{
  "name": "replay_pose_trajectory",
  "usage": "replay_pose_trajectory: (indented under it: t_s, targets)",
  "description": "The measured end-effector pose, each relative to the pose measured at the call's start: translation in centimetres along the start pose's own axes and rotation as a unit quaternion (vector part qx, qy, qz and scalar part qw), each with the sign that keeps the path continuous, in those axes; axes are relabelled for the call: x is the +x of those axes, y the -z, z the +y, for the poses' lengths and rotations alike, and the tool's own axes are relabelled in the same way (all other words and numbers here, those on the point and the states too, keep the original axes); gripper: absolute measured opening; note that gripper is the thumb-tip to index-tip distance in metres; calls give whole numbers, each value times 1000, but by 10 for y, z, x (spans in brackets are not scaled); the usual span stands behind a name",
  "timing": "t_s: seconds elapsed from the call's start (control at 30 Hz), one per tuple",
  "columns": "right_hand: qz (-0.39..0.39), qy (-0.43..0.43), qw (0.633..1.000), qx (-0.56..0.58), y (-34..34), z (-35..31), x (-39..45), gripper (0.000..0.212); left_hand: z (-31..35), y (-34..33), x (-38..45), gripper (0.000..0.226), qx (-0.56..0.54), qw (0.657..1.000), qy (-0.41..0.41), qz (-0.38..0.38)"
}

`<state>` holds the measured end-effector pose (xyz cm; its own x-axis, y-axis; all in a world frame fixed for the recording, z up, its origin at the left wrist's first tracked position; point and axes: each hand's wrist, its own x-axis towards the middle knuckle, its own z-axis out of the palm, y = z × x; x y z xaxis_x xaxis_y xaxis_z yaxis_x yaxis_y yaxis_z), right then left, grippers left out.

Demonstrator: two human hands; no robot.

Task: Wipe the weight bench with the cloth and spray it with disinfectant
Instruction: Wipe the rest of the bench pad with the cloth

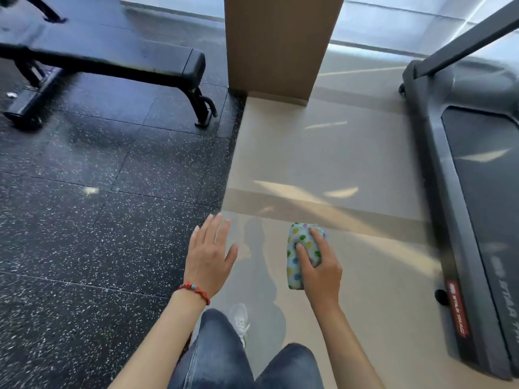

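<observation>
The right hand (320,272) grips a folded pale blue cloth printed with coloured dots (302,255), fingers curled over its top, held out in front of the body above the beige smooth floor (323,164). The left hand (209,255) is held flat with fingers straight and spread, holding nothing; a red beaded bracelet (195,292) circles its wrist. The black padded flat weight bench (112,56) stands well apart, up to the left on the black speckled rubber floor tiles (84,220), its far end cut off by the frame edge. A tan square pillar (276,43) rises between the bench and a dark grey treadmill (463,164) on the right, which is also cut off. Blue jeans (222,357) and a white sneaker (240,318) show below. The picture is somewhat blurred, and the red label on the treadmill cannot be read.
</observation>
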<state>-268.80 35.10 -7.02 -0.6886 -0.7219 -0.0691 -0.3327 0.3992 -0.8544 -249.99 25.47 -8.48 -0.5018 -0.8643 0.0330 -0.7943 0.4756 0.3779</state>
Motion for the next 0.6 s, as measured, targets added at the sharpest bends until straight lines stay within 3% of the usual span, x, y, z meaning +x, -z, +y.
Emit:
replay_pose_trajectory:
  t_s: [0.3,0.6]
  targets:
    - [-90,50,994,-22,-89,-73,137,41,-68,33,124,51,3,996,85,30]
    - [-166,125,978,-27,-198,-149,278,41,-139,65,256,69,21,982,180,53]
